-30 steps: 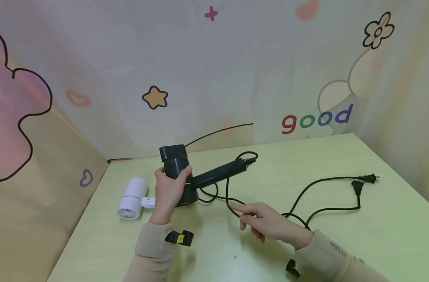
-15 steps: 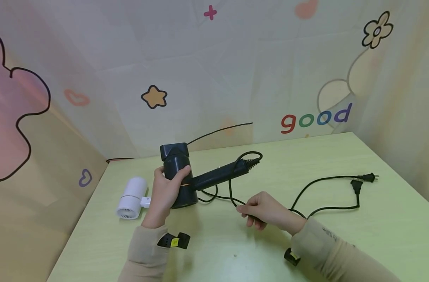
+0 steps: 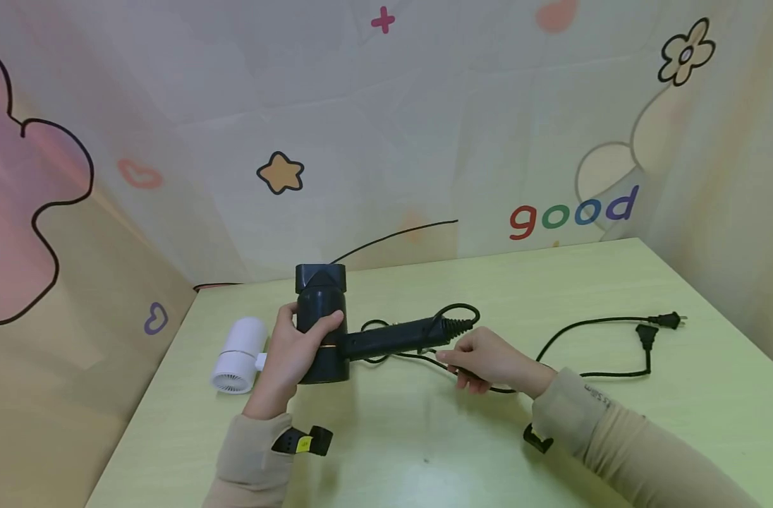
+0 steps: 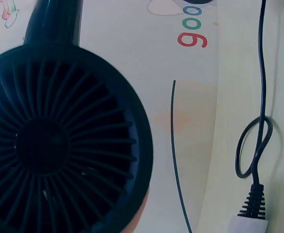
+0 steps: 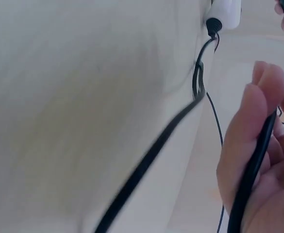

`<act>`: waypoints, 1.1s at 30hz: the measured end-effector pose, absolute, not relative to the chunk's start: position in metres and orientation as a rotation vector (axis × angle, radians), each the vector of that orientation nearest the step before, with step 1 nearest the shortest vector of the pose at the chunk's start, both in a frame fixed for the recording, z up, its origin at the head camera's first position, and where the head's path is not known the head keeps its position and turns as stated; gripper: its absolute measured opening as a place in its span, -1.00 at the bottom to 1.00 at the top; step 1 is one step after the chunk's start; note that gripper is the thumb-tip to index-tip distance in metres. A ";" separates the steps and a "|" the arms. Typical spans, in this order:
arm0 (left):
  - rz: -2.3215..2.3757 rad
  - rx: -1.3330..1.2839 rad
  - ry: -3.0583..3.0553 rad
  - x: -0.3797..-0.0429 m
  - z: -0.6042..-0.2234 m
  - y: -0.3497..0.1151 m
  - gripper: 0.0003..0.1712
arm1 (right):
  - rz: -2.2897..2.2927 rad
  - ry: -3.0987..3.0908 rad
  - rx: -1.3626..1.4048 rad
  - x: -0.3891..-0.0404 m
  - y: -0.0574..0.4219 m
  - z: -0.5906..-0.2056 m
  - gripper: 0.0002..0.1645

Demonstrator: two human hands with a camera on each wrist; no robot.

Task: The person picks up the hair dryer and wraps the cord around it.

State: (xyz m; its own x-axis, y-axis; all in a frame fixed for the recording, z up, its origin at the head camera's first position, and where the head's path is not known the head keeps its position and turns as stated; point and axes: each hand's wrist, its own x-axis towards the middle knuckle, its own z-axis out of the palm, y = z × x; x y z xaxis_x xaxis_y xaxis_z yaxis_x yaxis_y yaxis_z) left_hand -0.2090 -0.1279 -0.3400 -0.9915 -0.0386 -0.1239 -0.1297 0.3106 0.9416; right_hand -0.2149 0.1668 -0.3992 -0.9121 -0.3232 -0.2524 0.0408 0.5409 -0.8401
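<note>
My left hand [image 3: 297,353] grips the barrel of a dark hair dryer [image 3: 393,337], holding it upright with its handle pointing right. In the left wrist view, the dryer's round slatted intake [image 4: 98,111] fills the left side. My right hand [image 3: 488,360] pinches the dryer's black power cord [image 5: 251,182] between thumb and fingers, just below the handle's end. From that handle end the cord loops over at its ribbed sleeve [image 3: 458,327]. To the left lies a white hair dryer [image 3: 240,353] on the table, its handle partly hidden behind my left hand and the dark dryer.
A second black cord [image 4: 263,73] runs from the white dryer's handle [image 4: 248,225] across the pale green table [image 3: 386,437]. Two black plugs [image 3: 666,321] lie at the right. A patterned curtain [image 3: 386,141] stands behind the table, with a thin black line [image 3: 393,236] across its lower part.
The dark dryer has come down, and its handle has swung to nearly level. My right hand, first with a finger extended at the cord, now pinches it, and has moved slightly right and up.
</note>
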 end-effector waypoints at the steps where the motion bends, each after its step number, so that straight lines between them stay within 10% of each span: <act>1: 1.789 -0.150 2.477 -0.209 -0.340 -0.128 -0.03 | -1.322 2.405 -0.237 -0.216 0.168 -0.398 -0.55; 7: 1.789 -0.099 2.456 -0.208 -0.343 -0.131 -0.14 | -1.335 2.415 -0.271 -0.224 0.180 -0.385 -0.82; 33: 1.520 -0.057 2.683 -0.218 -0.356 -0.126 0.02 | -1.188 2.814 -0.489 -0.232 0.188 -0.322 -0.76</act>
State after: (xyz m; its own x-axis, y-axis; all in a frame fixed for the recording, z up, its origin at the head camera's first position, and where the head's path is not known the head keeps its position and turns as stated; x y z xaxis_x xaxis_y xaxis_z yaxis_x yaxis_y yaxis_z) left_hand -0.2176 -0.1256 -0.3563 -0.9977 -0.0039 -0.0682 -0.0605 0.5140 0.8557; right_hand -0.2318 0.1883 -0.3215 -0.9488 -0.3062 0.0773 -0.2689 0.6552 -0.7059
